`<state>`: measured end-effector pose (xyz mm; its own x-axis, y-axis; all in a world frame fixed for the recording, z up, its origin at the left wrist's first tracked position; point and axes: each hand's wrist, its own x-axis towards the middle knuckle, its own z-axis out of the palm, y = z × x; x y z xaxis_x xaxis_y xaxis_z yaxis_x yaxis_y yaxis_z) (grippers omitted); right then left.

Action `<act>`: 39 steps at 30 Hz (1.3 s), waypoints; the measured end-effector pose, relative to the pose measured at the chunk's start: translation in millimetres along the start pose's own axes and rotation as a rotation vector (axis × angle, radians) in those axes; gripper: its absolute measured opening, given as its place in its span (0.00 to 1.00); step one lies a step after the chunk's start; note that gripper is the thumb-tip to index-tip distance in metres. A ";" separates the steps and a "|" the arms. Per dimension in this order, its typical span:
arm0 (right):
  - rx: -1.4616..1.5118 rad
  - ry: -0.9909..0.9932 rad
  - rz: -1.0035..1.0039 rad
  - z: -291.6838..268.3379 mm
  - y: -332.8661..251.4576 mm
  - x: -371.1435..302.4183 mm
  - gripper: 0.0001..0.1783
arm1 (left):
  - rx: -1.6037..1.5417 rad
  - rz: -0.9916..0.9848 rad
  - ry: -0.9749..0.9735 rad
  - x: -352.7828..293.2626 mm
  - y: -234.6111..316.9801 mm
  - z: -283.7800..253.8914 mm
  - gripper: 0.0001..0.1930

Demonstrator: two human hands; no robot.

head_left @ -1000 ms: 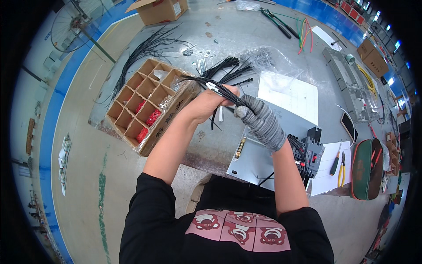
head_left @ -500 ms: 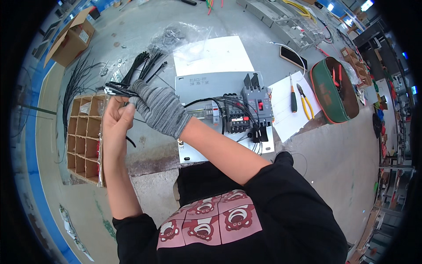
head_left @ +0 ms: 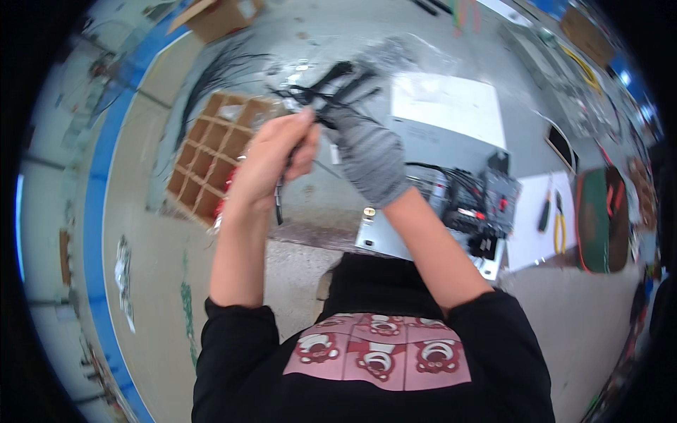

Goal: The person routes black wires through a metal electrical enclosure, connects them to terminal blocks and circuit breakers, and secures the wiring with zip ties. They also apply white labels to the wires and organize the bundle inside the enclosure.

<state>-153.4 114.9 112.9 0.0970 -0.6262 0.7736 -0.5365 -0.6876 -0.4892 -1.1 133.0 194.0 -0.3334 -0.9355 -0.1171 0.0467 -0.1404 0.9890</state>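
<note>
My bare left hand [head_left: 281, 151] is closed, gripping a bundle of black wires [head_left: 279, 203] whose dark end hangs below the fingers. Beside it and almost touching is my right hand [head_left: 370, 156] in a grey knitted glove; its fingers are pressed together at the same bundle, blurred by motion. Just beyond the hands lie more black wire bundles [head_left: 340, 72]. To the right of the glove sits a metal mounting plate [head_left: 384, 238] carrying a dark circuit breaker [head_left: 499, 201] and a contactor with black wiring, partly behind my right forearm.
A cardboard divider box [head_left: 204, 158] stands left of my left arm. White paper [head_left: 448, 99] lies behind the plate. On the right are a screwdriver [head_left: 544, 211], yellow-handled pliers [head_left: 559, 229], a phone [head_left: 560, 146] and a green tool bag [head_left: 592, 218]. A carton [head_left: 222, 21] is at the far left.
The view has swung left, so the bench things sit farther right in the picture. Both hands stay together at the black wires, which now show mostly as blur; a wire end dangles under the left hand.
</note>
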 end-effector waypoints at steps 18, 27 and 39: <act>0.907 -0.364 0.746 -27.1 7.9 17.0 0.13 | -0.371 0.535 -0.017 28.6 -58.1 26.1 0.24; 0.919 -0.537 0.744 -46.8 14.3 21.4 0.18 | 0.484 0.739 -0.078 39.1 -30.8 -11.5 0.14; 0.465 -0.262 0.392 -24.7 1.6 11.2 0.08 | 0.026 0.321 0.209 15.2 -62.8 0.8 0.12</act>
<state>-173.9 115.9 130.7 0.2003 -0.8906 0.4083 -0.1613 -0.4410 -0.8829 -9.9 127.9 130.2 -0.1066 -0.9768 0.1856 0.0931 0.1761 0.9800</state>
